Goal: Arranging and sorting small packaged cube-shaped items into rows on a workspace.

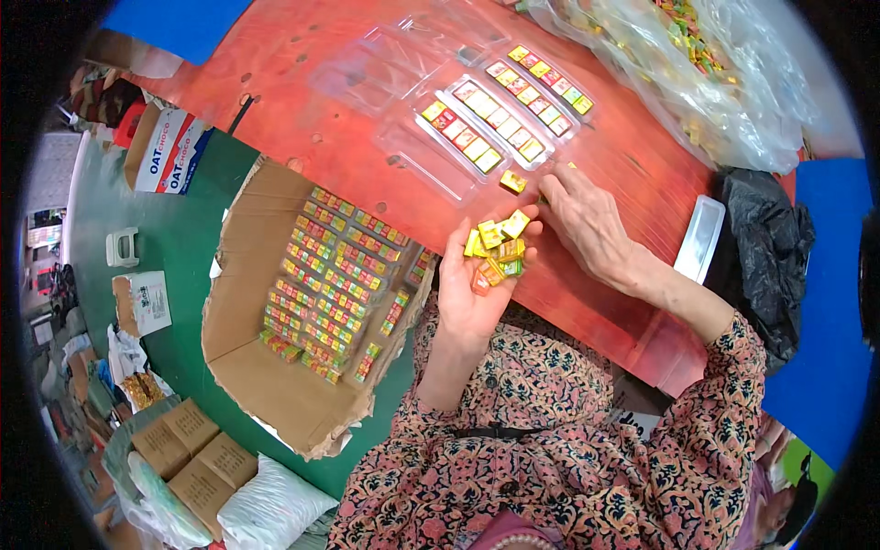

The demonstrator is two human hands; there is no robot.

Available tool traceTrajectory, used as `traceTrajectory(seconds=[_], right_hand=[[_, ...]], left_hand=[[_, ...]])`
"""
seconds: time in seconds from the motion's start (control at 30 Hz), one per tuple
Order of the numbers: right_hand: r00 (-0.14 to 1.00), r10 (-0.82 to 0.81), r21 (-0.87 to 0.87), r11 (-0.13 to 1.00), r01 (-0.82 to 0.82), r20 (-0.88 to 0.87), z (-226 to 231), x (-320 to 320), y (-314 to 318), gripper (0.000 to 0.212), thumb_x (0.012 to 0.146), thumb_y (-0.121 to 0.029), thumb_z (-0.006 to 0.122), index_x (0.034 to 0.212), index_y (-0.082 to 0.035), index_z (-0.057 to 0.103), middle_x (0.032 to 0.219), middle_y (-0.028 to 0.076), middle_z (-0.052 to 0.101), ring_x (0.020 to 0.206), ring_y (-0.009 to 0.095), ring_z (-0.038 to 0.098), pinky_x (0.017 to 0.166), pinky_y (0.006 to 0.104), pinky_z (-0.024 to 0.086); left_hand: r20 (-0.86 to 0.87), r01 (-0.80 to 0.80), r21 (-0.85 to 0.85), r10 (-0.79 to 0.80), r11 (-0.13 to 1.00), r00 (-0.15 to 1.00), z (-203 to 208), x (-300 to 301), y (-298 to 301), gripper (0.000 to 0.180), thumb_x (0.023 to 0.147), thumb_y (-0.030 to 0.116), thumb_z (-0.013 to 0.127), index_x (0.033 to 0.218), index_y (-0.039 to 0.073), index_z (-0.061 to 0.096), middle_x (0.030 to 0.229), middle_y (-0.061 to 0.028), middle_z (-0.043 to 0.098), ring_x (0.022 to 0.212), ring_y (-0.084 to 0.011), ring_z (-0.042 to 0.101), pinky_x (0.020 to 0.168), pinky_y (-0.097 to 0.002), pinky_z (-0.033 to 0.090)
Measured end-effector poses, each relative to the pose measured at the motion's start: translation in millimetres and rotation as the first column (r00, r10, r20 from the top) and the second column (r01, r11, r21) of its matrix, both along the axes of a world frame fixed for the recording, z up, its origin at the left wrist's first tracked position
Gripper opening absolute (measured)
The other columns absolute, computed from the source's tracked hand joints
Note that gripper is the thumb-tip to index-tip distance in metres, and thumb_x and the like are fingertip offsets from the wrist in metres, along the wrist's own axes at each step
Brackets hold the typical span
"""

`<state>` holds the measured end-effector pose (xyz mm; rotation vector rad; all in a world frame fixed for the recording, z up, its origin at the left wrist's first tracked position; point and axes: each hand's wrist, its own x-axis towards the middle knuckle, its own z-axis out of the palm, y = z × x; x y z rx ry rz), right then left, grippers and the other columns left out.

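Note:
My left hand [472,307] is palm up at the table's near edge, fingers curled around a small heap of wrapped sweets or cubes [500,246], yellow, orange and green. Just right of it, my right hand [591,218] is bent down over the red table with its fingertips together; what they hold, if anything, is hidden. Beside its fingers lies a single yellow wrapped piece [513,181]. Beyond both hands sits a clear plastic tray [431,174] with long slots. Several rows of small wrapped pieces [500,117] fill some slots, while the leftmost slot holds none.
A large cardboard box [247,321] with stacked filled trays stands at the table's left. At the far right lies a clear bag [632,69] of loose pieces. A white metallic lid or tray [701,240] and a black plastic bag [765,257] are right of my arm.

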<state>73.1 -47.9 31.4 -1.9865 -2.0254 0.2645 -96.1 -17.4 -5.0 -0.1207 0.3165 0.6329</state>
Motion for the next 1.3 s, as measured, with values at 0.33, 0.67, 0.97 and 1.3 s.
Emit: traceTrajectory(seconds=[0.33,0.67,0.97,1.3], right_hand=[[0.98,0.014,0.152,0.988,0.017,-0.201,-1,-6,17,0.024,0.075,-0.002,0.057,0.098,-0.002,0.05,0.093,0.015,0.051,0.078,0.035,0.057,0.062,0.0396,0.048],[0.969,-0.021,0.119,0.992,0.052,-0.246,-12,-8,18,0.024,0.077,-0.003,0.059,0.1,-0.002,0.051,0.091,0.015,0.049,0.08,0.033,0.056,0.065,0.0385,0.048],[0.985,0.02,0.182,0.983,0.012,-0.172,-17,-8,20,0.032,0.068,0.001,0.06,0.098,-0.003,0.053,0.089,0.013,0.05,0.079,0.031,0.056,0.063,0.037,0.048],[0.984,0.057,0.178,0.984,-0.026,-0.169,-13,-8,17,0.035,0.065,0.005,0.058,0.098,-0.004,0.054,0.089,0.011,0.051,0.078,0.03,0.057,0.065,0.0361,0.049]], left_hand=[[0.065,-0.023,-0.046,0.026,0.999,0.998,-4,2,4,0.047,0.094,0.033,0.033,0.12,-0.003,0.046,0.121,-0.0209,0.05,0.108,-0.0314,0.053,0.085,-0.0408,0.047],[0.114,-0.017,-0.064,0.024,0.998,0.993,-4,-1,3,0.047,0.094,0.033,0.032,0.119,-0.003,0.047,0.122,-0.0212,0.05,0.109,-0.0317,0.052,0.086,-0.0411,0.047],[0.157,-0.043,-0.016,0.045,0.999,0.987,-3,-1,2,0.051,0.095,0.034,0.029,0.127,-0.004,0.039,0.128,-0.0209,0.045,0.114,-0.0325,0.048,0.089,-0.0429,0.045],[0.184,-0.065,-0.027,0.069,0.997,0.98,-1,1,3,0.052,0.095,0.035,0.027,0.131,-0.003,0.034,0.133,-0.0213,0.039,0.12,-0.0348,0.041,0.098,-0.0474,0.035]])
